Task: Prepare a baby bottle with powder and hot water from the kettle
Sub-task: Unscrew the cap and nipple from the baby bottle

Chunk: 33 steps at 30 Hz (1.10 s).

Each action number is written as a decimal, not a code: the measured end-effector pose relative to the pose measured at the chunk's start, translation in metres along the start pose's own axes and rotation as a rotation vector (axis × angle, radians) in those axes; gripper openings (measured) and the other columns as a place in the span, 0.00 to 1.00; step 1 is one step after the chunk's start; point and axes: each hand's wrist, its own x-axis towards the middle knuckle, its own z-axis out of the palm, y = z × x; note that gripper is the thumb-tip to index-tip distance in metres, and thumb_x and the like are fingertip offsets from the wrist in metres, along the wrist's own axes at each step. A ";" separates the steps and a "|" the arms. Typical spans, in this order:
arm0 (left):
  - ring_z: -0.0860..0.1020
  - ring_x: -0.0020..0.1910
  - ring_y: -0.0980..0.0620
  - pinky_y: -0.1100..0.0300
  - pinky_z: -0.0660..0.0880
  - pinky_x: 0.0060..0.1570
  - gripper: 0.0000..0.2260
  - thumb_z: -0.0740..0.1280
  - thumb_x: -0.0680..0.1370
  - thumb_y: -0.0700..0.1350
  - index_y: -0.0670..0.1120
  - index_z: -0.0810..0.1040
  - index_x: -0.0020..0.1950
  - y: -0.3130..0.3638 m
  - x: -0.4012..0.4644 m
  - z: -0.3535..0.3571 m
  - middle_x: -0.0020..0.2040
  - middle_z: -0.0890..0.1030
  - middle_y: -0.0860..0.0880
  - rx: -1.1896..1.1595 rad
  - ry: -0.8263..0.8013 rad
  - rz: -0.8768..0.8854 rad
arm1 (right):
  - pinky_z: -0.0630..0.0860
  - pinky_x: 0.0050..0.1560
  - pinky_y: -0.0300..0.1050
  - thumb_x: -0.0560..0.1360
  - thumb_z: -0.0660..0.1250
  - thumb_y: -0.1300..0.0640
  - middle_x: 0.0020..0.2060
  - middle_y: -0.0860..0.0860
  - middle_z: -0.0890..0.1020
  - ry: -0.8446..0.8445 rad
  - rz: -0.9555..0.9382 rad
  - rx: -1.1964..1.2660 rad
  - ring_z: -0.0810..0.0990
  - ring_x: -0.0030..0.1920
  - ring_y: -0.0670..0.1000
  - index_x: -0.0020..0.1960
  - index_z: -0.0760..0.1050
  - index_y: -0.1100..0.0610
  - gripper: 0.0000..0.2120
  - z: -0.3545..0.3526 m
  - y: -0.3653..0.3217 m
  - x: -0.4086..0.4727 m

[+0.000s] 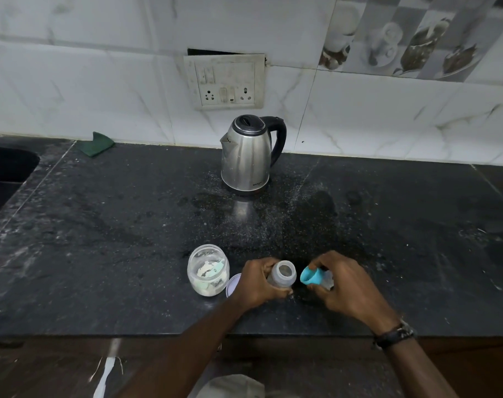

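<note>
**Two hands, one bottle, cap coming away**

The left hand (257,282) is wrapping its fingers round the baby bottle (283,275), pinning it to the near edge of the dark counter (129,225), while the right hand (342,282) is pinching the blue teat cap (312,275) just beside the open neck. That split looks deliberate: one hand is steadying the body so it cannot tip, the other is keeping the top clear of the mouth, leaving the opening free for filling. The neck is showing open and pale; whether anything is inside, I cannot tell.

Just to the left, the powder jar (208,271) is standing uncapped, close by for scooping, something pale green resting inside it, and its lilac lid (233,284) is peeking out between jar and left wrist.

Further back, well apart from the hands, the steel kettle (248,156) is waiting by the wall, lid down, handle to the right, so the right hand would take it naturally. Behind it, the socket panel (224,80) is sitting on the tiles, and a green cloth (96,143) is lying at the back left, near the sink (3,168).

My read: powder is going in next, water after.
</note>
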 end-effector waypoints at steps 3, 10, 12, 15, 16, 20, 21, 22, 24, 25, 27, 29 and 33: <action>0.85 0.50 0.53 0.46 0.81 0.53 0.22 0.83 0.62 0.48 0.54 0.82 0.53 -0.001 0.000 0.000 0.50 0.86 0.53 0.023 0.004 0.006 | 0.74 0.47 0.41 0.70 0.74 0.47 0.51 0.43 0.80 0.031 0.062 -0.066 0.76 0.53 0.47 0.54 0.77 0.44 0.14 0.016 0.000 -0.013; 0.84 0.51 0.54 0.47 0.81 0.54 0.23 0.82 0.62 0.48 0.51 0.82 0.55 -0.001 -0.002 0.001 0.51 0.86 0.53 0.058 0.015 -0.010 | 0.76 0.51 0.48 0.71 0.72 0.48 0.55 0.47 0.81 0.018 0.061 -0.188 0.78 0.58 0.53 0.56 0.79 0.49 0.14 0.049 -0.002 -0.019; 0.84 0.51 0.54 0.47 0.81 0.54 0.23 0.82 0.62 0.47 0.50 0.82 0.56 0.001 -0.003 0.001 0.51 0.86 0.53 0.068 0.019 -0.014 | 0.77 0.49 0.49 0.71 0.72 0.49 0.54 0.48 0.82 0.014 0.042 -0.245 0.79 0.56 0.54 0.55 0.79 0.49 0.14 0.055 -0.001 -0.017; 0.84 0.51 0.55 0.47 0.81 0.54 0.23 0.82 0.63 0.47 0.50 0.82 0.56 0.003 -0.004 0.001 0.51 0.86 0.54 0.091 0.022 -0.024 | 0.77 0.45 0.50 0.70 0.71 0.48 0.51 0.48 0.82 0.000 0.033 -0.324 0.80 0.52 0.55 0.53 0.79 0.50 0.13 0.063 0.002 -0.014; 0.84 0.51 0.55 0.47 0.81 0.54 0.23 0.82 0.63 0.47 0.50 0.83 0.56 0.004 -0.005 0.001 0.51 0.86 0.54 0.099 0.022 -0.028 | 0.78 0.43 0.50 0.69 0.72 0.49 0.49 0.49 0.83 -0.002 0.040 -0.335 0.81 0.49 0.55 0.52 0.79 0.50 0.13 0.066 0.002 -0.013; 0.84 0.52 0.55 0.47 0.80 0.55 0.22 0.82 0.63 0.48 0.55 0.82 0.55 0.009 -0.006 -0.001 0.51 0.86 0.54 0.128 0.010 -0.036 | 0.76 0.32 0.49 0.59 0.76 0.52 0.38 0.50 0.82 0.016 0.031 -0.397 0.81 0.37 0.56 0.43 0.77 0.51 0.15 0.075 0.000 -0.013; 0.84 0.52 0.55 0.47 0.80 0.55 0.22 0.82 0.62 0.48 0.57 0.82 0.54 0.012 -0.007 -0.002 0.52 0.86 0.54 0.135 0.007 -0.036 | 0.76 0.31 0.48 0.58 0.77 0.53 0.37 0.50 0.82 0.036 0.028 -0.398 0.80 0.36 0.56 0.42 0.76 0.51 0.16 0.076 -0.001 -0.013; 0.84 0.52 0.56 0.47 0.80 0.55 0.22 0.82 0.62 0.48 0.59 0.81 0.54 0.013 -0.007 -0.002 0.52 0.86 0.54 0.142 0.005 -0.035 | 0.75 0.31 0.48 0.58 0.77 0.54 0.36 0.50 0.82 0.049 0.027 -0.394 0.80 0.36 0.56 0.42 0.76 0.51 0.16 0.077 -0.001 -0.013; 0.84 0.52 0.56 0.47 0.80 0.56 0.23 0.82 0.62 0.48 0.61 0.80 0.53 0.016 -0.007 -0.003 0.52 0.86 0.54 0.152 -0.002 -0.037 | 0.76 0.33 0.49 0.59 0.77 0.55 0.39 0.51 0.82 0.051 0.028 -0.379 0.80 0.38 0.57 0.45 0.76 0.52 0.16 0.078 0.001 -0.015; 0.83 0.53 0.56 0.47 0.80 0.56 0.23 0.82 0.62 0.48 0.61 0.80 0.54 0.016 -0.008 -0.002 0.52 0.86 0.54 0.156 -0.005 -0.042 | 0.77 0.34 0.50 0.60 0.77 0.54 0.41 0.51 0.82 0.047 0.030 -0.372 0.81 0.40 0.57 0.46 0.77 0.52 0.17 0.077 0.001 -0.016; 0.83 0.54 0.56 0.48 0.79 0.58 0.27 0.83 0.60 0.51 0.58 0.80 0.57 0.017 -0.009 -0.002 0.54 0.85 0.54 0.146 -0.007 -0.060 | 0.77 0.36 0.50 0.60 0.77 0.53 0.43 0.50 0.82 0.044 0.035 -0.361 0.81 0.42 0.56 0.49 0.77 0.51 0.19 0.074 0.002 -0.018; 0.82 0.57 0.57 0.49 0.78 0.61 0.34 0.83 0.58 0.54 0.52 0.79 0.63 0.016 -0.009 -0.001 0.57 0.84 0.54 0.130 -0.008 -0.074 | 0.78 0.37 0.50 0.61 0.77 0.51 0.45 0.50 0.82 0.059 0.039 -0.358 0.81 0.43 0.56 0.51 0.78 0.51 0.19 0.069 0.001 -0.019; 0.78 0.64 0.56 0.50 0.75 0.66 0.46 0.83 0.56 0.57 0.46 0.74 0.71 0.024 -0.012 0.000 0.64 0.80 0.53 0.159 -0.014 -0.079 | 0.78 0.40 0.50 0.66 0.76 0.49 0.46 0.50 0.82 0.126 0.022 -0.317 0.81 0.45 0.56 0.53 0.79 0.52 0.17 0.056 0.000 -0.019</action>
